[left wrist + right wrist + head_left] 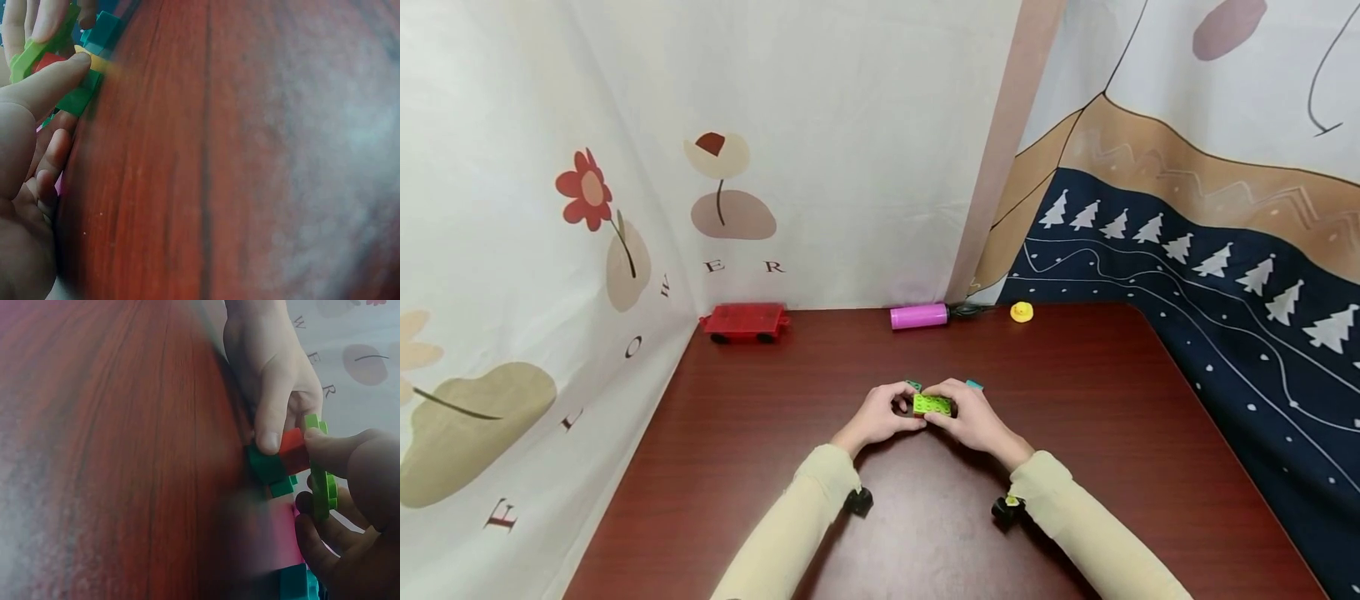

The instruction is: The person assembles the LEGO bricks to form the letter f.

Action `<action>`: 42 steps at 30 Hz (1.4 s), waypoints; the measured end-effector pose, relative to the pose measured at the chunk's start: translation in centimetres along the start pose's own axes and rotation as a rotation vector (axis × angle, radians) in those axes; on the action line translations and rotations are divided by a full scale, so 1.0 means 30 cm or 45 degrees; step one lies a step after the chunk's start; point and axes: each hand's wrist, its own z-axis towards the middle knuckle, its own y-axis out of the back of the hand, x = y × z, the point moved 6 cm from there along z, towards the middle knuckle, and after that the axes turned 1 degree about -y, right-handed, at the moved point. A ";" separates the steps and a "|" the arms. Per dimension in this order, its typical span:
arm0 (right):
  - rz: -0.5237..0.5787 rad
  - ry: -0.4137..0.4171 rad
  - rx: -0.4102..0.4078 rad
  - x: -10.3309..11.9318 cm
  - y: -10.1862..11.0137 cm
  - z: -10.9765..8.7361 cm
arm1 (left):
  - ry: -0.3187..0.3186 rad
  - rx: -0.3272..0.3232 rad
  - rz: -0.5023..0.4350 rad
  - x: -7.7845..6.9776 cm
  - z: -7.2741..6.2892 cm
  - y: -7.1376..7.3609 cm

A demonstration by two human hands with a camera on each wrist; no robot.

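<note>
Over the middle of the table, my right hand [979, 418] pinches a flat lime-green toy brick [932, 405] between thumb and fingers. That brick stands right against a red brick [294, 451], which sits on a dark green brick [265, 467]. My left hand [880, 414] grips the red and green bricks, its thumb lying along their side in the right wrist view. A bit of yellow brick [95, 61] shows beyond the left thumb. Just past the right hand, a teal brick [974, 385] lies on the table, partly hidden in the head view.
Along the back edge of the brown table [737, 483] stand a red toy wagon [747, 321], a pink-purple cylinder [919, 317] with a dark end, and a small yellow rubber duck [1022, 312]. Printed fabric [850, 167] hangs behind and at both sides.
</note>
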 end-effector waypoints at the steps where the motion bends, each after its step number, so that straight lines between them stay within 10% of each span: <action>1: 0.003 0.005 0.007 0.003 -0.001 0.003 | 0.005 0.004 0.000 0.001 0.000 -0.001; 42: -0.005 0.001 0.002 0.029 -0.023 0.040 | 0.010 0.027 0.020 -0.005 -0.006 -0.002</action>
